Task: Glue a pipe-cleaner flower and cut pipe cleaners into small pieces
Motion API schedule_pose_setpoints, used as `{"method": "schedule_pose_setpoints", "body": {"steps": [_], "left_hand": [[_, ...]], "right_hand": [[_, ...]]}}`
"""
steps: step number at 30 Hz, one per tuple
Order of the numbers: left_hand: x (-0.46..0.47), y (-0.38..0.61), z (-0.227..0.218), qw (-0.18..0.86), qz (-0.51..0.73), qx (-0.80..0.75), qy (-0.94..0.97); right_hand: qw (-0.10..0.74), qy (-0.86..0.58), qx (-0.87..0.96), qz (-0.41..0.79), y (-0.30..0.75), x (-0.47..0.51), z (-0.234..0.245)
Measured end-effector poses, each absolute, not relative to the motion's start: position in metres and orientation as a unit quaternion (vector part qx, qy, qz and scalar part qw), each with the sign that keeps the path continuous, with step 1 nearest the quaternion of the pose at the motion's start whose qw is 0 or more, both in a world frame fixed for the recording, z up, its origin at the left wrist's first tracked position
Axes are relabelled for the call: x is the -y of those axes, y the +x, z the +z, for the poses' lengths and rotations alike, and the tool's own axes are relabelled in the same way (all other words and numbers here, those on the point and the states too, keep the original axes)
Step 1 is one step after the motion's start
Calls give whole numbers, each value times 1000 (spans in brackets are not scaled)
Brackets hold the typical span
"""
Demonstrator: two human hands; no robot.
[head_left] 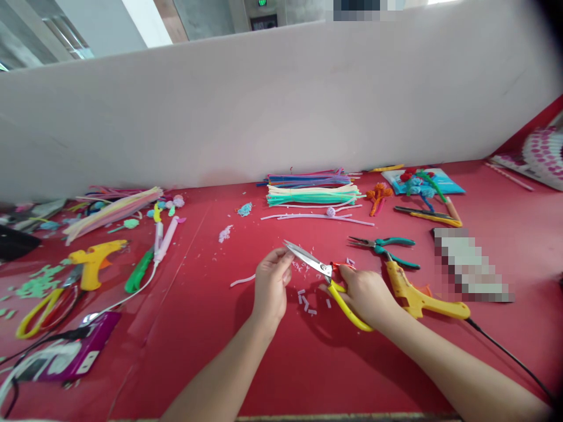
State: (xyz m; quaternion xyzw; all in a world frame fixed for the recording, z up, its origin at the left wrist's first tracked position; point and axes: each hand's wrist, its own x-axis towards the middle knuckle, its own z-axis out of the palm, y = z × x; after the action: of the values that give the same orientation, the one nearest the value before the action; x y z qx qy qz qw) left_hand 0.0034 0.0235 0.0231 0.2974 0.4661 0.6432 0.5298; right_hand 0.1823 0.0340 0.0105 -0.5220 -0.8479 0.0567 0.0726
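My left hand [271, 284] is closed in a pinch around a pale pink pipe cleaner [243, 281], whose tail sticks out to the left of the hand. My right hand [363, 290] grips a pair of scissors [308, 258] with yellow handles. The blades point up and left, and their tips reach my left fingertips. Whether the blades touch the pipe cleaner I cannot tell. Below the scissors lie several short cut lilac pieces [306, 303], with finer bits scattered behind the blades. A small heap of lilac fluff [226, 234] rests to the left.
Bundled pipe cleaners [313, 195] lie at the back by the white partition [264, 111]. On the right are teal-handled pliers [382, 242] and a yellow glue gun [417, 296] with a cord. Another yellow glue gun [94, 258] and a purple box [88, 349] with cables sit left.
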Motion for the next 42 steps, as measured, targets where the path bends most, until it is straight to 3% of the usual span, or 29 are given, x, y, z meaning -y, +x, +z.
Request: {"method": "schedule_pose_setpoints", "body": {"steps": [16,19,24,27,38,42], "left_hand": [[-25,7,25,555,609,-466,322],[-24,10,22,586,570,-469,335],[-21,19,21,633,477,-473,385],[-18,23,22,629,440,-474,431],[-15,23,17,507,423,-532,530],[-18,21,19,502,473,-542,480]], "right_hand": [[84,-582,806,69,183,-41,16],[129,-574,796,141,181,-42,18],[240,-511,744,358,175,-38,28],[283,-492,713,411,173,-36,34],[280,-509,730,361,173,-38,16],[226,-522,778,268,179,-40,21]]}}
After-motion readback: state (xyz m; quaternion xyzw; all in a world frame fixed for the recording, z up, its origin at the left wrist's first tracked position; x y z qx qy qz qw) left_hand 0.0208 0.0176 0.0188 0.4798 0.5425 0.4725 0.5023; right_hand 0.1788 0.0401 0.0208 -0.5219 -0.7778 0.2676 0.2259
